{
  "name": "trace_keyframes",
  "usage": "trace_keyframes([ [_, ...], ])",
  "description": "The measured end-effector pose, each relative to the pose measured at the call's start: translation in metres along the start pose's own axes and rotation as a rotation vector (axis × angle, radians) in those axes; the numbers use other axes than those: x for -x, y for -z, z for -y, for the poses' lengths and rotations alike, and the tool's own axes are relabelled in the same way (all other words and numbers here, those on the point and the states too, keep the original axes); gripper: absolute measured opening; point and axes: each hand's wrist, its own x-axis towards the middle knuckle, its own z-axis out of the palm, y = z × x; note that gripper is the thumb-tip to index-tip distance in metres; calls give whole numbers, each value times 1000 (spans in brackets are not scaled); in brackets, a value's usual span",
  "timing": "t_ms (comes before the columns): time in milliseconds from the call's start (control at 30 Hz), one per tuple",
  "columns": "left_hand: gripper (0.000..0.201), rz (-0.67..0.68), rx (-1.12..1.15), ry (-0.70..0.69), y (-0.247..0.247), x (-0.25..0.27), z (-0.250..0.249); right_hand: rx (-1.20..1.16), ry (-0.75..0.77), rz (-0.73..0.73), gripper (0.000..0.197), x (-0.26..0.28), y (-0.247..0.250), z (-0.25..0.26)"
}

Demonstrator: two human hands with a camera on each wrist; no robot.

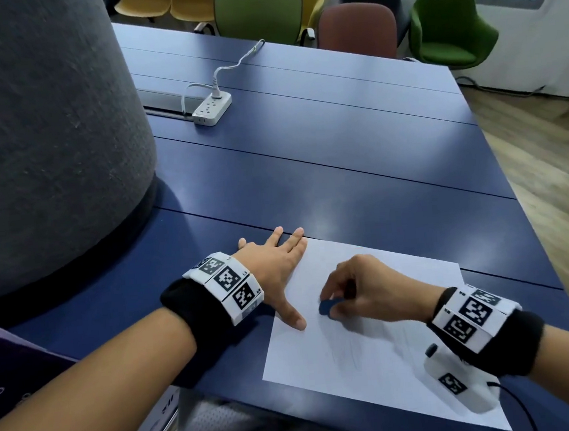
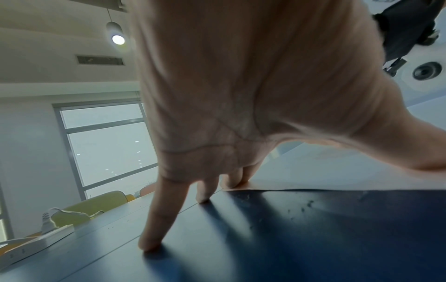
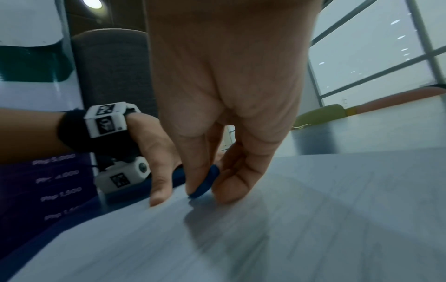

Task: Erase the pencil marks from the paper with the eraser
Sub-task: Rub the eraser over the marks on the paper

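A white sheet of paper (image 1: 374,355) lies on the blue table (image 1: 339,148) near its front edge, with faint grey pencil marks (image 1: 352,353) in its middle. My right hand (image 1: 358,291) pinches a small dark blue eraser (image 1: 329,307) between thumb and fingers, its lower edge touching the paper. In the right wrist view the eraser (image 3: 205,183) stands on edge on the paper (image 3: 313,219). My left hand (image 1: 277,267) lies flat with spread fingers, its thumb pressing on the paper's left edge. The left wrist view shows its fingertips (image 2: 149,244) on the table.
A big grey felt-covered column (image 1: 38,133) stands on the table at the left. A white power strip (image 1: 211,108) with a cable lies further back. Coloured chairs (image 1: 445,26) line the far end. The table's right edge drops to a wooden floor (image 1: 547,171).
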Motion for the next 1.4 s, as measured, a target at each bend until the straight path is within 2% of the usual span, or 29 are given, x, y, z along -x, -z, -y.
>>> trace_keyframes([
  [67,145,2,-1,0,0,-1,0,18,-12,73,16,1,2,3],
  [200,146,4,1,-1,0,-1,0,-38,-65,-93,13,-4,4,-2],
  [233,146,3,2,-1,0,-1,1,-42,-53,-82,13,-1,2,-1],
  [367,145,6,3,0,0,-1,0,-4,-11,117,15,10,-1,6],
  [500,145,13,9,2,1,0,0,-83,-77,-58,13,0,0,2],
  [533,145,12,10,2,0,-1,0,-88,-64,-63,14,2,-2,2],
  [667,145,11,10,1,-1,-1,1,-42,23,133,16,13,-8,13],
  [800,145,11,6,0,0,-1,0,-79,-49,-63,16,1,-5,6],
  [833,145,9,8,0,-1,-2,1,-89,-49,-73,15,4,-6,7],
  [967,146,7,6,0,-2,-2,2,-58,21,141,15,21,-15,18],
  [1133,144,-1,3,3,-2,0,1,-100,-35,-47,15,10,-12,12],
  [1267,145,-2,9,-2,-2,0,1,-76,27,148,16,24,-22,23],
  [1400,144,-6,-5,0,-1,0,0,-80,9,26,16,12,-21,21],
])
